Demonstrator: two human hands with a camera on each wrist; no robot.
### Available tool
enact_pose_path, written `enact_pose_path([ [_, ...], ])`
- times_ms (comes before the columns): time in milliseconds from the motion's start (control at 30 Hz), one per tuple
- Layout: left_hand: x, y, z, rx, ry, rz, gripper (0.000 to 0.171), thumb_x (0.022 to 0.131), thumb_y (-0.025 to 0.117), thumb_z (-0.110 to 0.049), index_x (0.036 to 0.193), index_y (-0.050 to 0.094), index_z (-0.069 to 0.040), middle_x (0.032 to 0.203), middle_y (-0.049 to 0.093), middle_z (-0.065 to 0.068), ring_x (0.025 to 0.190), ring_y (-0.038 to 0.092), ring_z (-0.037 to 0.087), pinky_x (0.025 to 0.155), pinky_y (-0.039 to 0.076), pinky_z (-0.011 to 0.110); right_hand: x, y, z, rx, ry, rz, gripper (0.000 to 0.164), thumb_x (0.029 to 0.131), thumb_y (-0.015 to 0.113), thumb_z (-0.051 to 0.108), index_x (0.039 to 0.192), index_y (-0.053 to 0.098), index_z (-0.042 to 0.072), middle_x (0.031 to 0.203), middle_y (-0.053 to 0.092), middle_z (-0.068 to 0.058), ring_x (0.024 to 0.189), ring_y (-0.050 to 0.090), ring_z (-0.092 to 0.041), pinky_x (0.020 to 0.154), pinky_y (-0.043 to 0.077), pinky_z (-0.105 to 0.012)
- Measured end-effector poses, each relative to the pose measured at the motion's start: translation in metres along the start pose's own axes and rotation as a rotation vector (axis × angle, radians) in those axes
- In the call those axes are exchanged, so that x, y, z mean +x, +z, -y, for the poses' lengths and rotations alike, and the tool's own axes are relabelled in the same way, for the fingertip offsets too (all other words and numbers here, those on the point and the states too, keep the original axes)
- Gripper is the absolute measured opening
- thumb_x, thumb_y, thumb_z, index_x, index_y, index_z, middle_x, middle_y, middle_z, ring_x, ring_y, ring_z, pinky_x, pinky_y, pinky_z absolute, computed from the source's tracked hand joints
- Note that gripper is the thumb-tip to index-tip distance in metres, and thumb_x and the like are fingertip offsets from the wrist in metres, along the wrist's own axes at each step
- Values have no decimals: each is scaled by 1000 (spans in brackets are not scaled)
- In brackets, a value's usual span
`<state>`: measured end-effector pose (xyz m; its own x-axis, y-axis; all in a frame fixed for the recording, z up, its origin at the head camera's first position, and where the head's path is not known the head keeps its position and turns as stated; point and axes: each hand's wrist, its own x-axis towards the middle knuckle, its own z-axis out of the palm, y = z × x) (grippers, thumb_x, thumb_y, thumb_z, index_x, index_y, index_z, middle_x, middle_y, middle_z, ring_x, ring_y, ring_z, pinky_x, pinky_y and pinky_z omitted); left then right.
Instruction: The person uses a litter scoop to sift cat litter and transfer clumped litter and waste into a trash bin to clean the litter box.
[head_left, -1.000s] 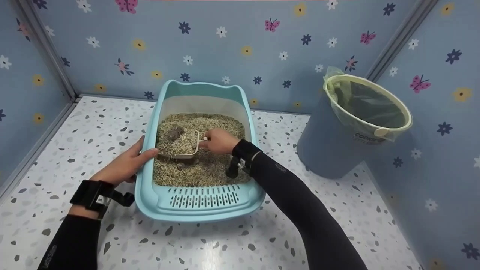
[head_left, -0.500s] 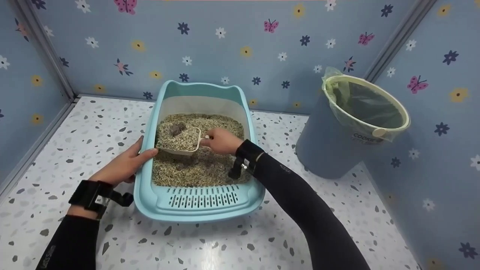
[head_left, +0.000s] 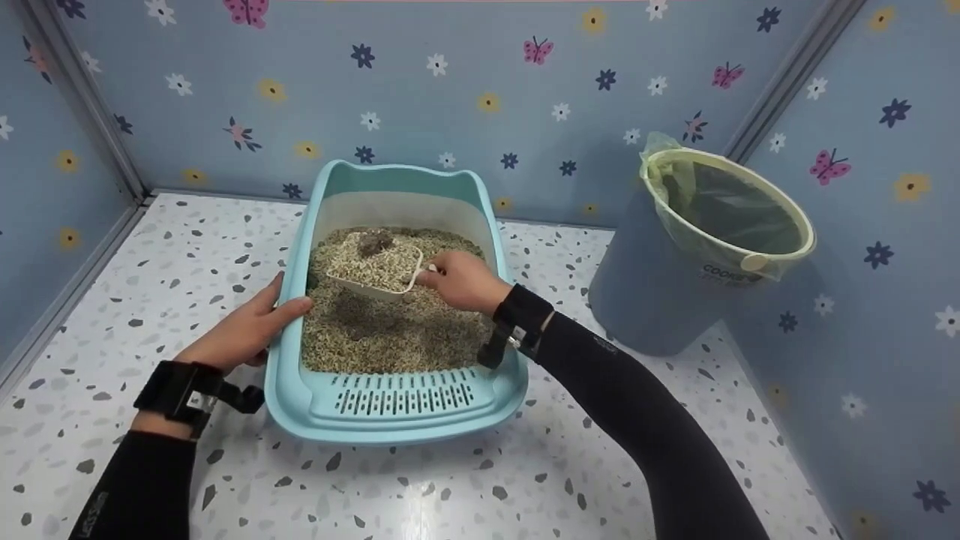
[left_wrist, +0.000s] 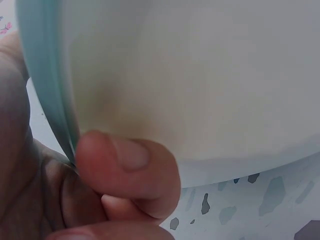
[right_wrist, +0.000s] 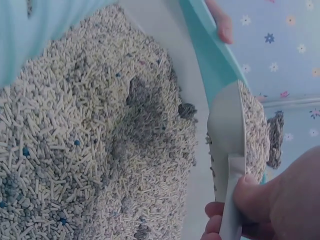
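My right hand (head_left: 466,281) grips the handle of a pale litter scoop (right_wrist: 226,120), thumb along its top. Heaped in the scoop are pellets of cat litter, with a dark grey-brown clump (head_left: 375,241) on top. It hovers over the litter (head_left: 405,341) inside a light-blue litter box (head_left: 397,431), and its shadow falls below. My left hand (head_left: 240,330) holds the box's left rim, thumb on top and fingers curled below, as the left wrist view shows. A small dark clump (right_wrist: 187,110) lies by the box wall in the right wrist view.
To the right stands a blue-grey trash bin (head_left: 645,292) with a cream rim and a thin yellow-green bag (head_left: 664,142) lining it. Flower-patterned walls (head_left: 435,97) enclose the speckled floor (head_left: 480,487) at the back and both sides.
The scoop has risen from the litter and moved right and toward the back with its load and my right hand. My left hand keeps its hold on the rim.
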<state>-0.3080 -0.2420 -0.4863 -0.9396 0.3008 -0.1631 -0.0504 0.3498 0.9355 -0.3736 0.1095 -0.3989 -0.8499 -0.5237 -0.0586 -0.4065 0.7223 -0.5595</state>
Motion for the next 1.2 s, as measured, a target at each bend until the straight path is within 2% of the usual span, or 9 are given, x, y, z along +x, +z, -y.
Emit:
enact_pose_path([
  [100,2,2,0,-9,6,0,88,116,52,-57,178,-10,-42,82,54,7,55,49,13,46,43,28,-10,-4,1,-6,11,-21,47,117,62,33,76,43,20,70,35,4,62,33,-13,69,31,-31],
  [300,6,6,-1,-1,8,0,89,116,52,-57,179,-9,-39,84,56,7,55,52,13,46,45,28,-24,-5,7,-28,67,-37,50,115,64,39,73,44,21,69,39,7,60,37,-11,62,36,-30],
  [433,6,7,0,3,0,-3,90,116,52,-59,178,-9,-39,84,55,7,55,50,13,47,44,28,-24,-2,12,-32,51,-34,50,117,62,39,74,44,21,69,37,8,60,36,-11,63,34,-29],
  [533,6,7,0,2,-5,-3,90,115,52,-60,178,-10,-40,85,55,8,58,53,14,48,46,29,-26,-3,13,-32,38,-44,48,117,60,38,76,45,21,71,37,7,62,37,-12,64,35,-30],
  [667,7,6,-1,-1,1,0,89,116,52,-58,178,-9,-41,92,58,11,65,61,18,51,52,32,-34,-8,12,-29,115,-75,45,117,61,38,78,49,20,74,43,6,63,41,-12,63,40,-31],
  [800,5,3,-1,-1,3,-5,87,117,52,-56,178,-9,-41,91,57,12,64,59,17,50,51,32,-35,-10,13,-3,161,-87,42,117,60,40,80,51,21,75,46,6,62,43,-11,60,41,-30],
  [1067,0,-1,-1,6,3,-1,87,117,51,-55,178,-10,-42,87,58,10,59,56,15,47,47,29,-40,-7,17,-65,177,-85,38,116,62,41,85,57,18,77,48,4,64,46,-12,62,45,-32],
  [1200,1,0,-1,10,2,-10,87,117,51,-56,177,-10,-43,89,59,10,63,62,18,48,51,31,-40,-7,18,-27,144,-83,37,116,60,42,87,59,19,79,48,5,65,45,-11,62,44,-31],
])
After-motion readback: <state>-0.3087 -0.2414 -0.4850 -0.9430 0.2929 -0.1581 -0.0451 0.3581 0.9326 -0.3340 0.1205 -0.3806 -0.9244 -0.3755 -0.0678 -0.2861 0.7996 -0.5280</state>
